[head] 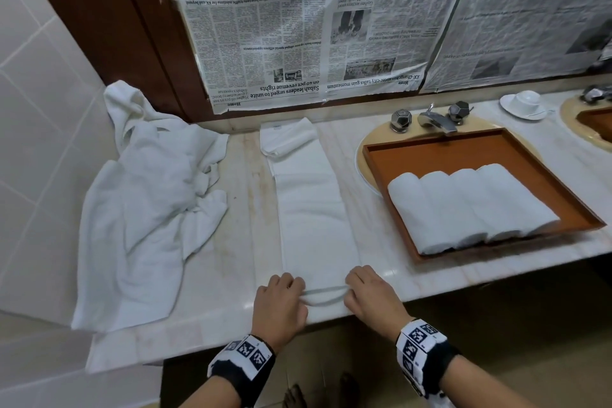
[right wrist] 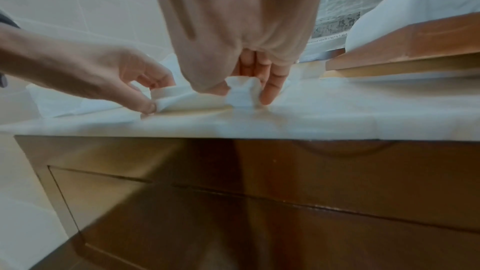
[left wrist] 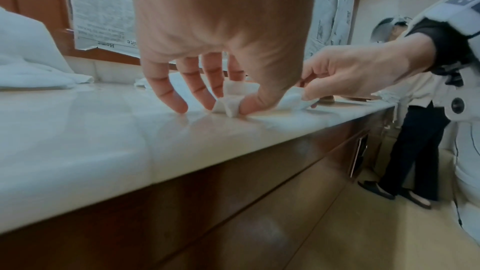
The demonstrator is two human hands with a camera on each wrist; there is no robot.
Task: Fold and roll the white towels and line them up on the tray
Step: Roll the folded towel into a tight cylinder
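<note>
A white towel (head: 311, 209), folded into a long narrow strip, lies on the marble counter and runs from the back wall to the front edge. My left hand (head: 281, 298) pinches its near left corner (left wrist: 228, 102) between thumb and fingers. My right hand (head: 371, 295) pinches the near right corner (right wrist: 241, 91) the same way. The near edge is lifted slightly off the counter between the two hands. Several rolled white towels (head: 470, 205) lie side by side in the brown wooden tray (head: 463, 146) at the right.
A heap of loose white towels (head: 152, 195) covers the counter's left end by the tiled wall. The tray sits over a sink with a faucet (head: 433, 119) behind it. A white cup and saucer (head: 525, 104) stands further right. Another person (left wrist: 415, 151) stands in the background.
</note>
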